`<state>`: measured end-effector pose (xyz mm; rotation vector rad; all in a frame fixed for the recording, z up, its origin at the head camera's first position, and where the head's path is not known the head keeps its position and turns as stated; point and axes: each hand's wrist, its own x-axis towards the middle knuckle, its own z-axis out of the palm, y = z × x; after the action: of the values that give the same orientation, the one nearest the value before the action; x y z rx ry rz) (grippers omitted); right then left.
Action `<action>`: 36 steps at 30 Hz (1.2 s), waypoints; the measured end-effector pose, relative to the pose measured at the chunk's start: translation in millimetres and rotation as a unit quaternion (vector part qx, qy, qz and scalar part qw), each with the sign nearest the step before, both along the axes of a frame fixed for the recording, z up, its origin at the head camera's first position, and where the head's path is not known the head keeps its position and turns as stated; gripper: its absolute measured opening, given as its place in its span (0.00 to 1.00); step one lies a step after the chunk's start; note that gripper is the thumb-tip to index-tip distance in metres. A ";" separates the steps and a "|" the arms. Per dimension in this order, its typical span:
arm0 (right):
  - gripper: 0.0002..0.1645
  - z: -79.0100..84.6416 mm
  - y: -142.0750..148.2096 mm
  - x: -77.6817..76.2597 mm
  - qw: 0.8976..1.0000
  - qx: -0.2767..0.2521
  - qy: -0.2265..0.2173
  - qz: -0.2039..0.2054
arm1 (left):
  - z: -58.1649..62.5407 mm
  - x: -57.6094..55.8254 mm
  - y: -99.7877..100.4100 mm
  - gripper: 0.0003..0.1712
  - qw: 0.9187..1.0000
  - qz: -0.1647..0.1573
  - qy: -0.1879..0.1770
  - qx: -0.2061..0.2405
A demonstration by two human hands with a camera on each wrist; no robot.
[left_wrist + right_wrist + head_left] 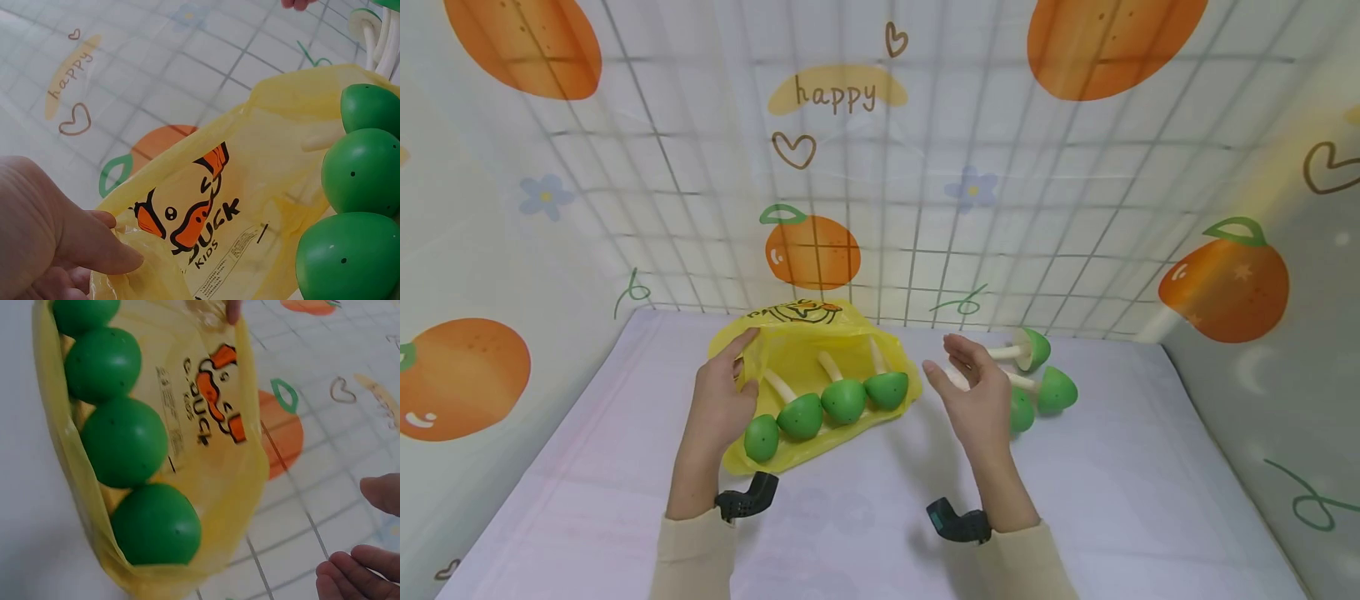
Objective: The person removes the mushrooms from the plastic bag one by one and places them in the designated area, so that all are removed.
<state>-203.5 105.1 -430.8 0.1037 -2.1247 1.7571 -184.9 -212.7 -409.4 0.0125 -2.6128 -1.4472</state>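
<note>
A yellow plastic bag [793, 357] with a printed duck lies with its mouth spread wide. Several toy mushrooms [844, 402] with green caps and pale stems rest in a row in its opening, caps toward me. My left hand [721, 402] holds the bag's left edge; in the left wrist view, its thumb [122, 255] and fingers pinch the crumpled film. To the right of the bag, my right hand [981, 404] hovers with nothing in it, thumb and fingers apart. Just beyond it lie more green-capped mushrooms [1057, 390], partly hidden by the hand.
A white cloth covers the tabletop [842, 533]. Behind it stands a wire grid [917, 250] under a sheer curtain printed with oranges, hearts and "happy". Printed fabric [467, 250] also hangs at the left and right sides. Each wrist wears a black camera [748, 497].
</note>
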 end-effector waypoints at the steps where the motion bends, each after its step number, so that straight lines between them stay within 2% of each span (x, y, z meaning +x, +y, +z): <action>1: 0.30 -1.6 -4.6 0.8 1.000 0.003 0.003 0.009 | -0.2 0.1 -0.3 0.43 1.000 0.001 0.000 -0.001; 9: 0.33 -15.2 -41.7 6.9 0.997 0.058 0.010 0.056 | 0.1 0.1 -1.5 0.43 1.000 0.000 0.001 0.005; 16: 0.36 -31.4 -62.5 9.0 0.991 0.116 -0.002 0.067 | 1.6 1.2 -1.7 0.43 1.000 0.003 -0.005 0.005; 25: 0.37 -49.2 -77.6 7.3 0.984 0.154 0.025 0.088 | 2.3 -0.3 -0.8 0.43 1.000 0.005 -0.005 0.008; 36: 0.37 -59.2 -84.1 3.5 0.982 0.162 0.014 0.094 | 0.9 -0.7 -1.3 0.43 1.000 0.008 -0.010 0.004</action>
<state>-200.0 21.0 -490.0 0.4266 -2.4307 1.4753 -185.6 -214.0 -408.5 0.0485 -2.6167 -1.4593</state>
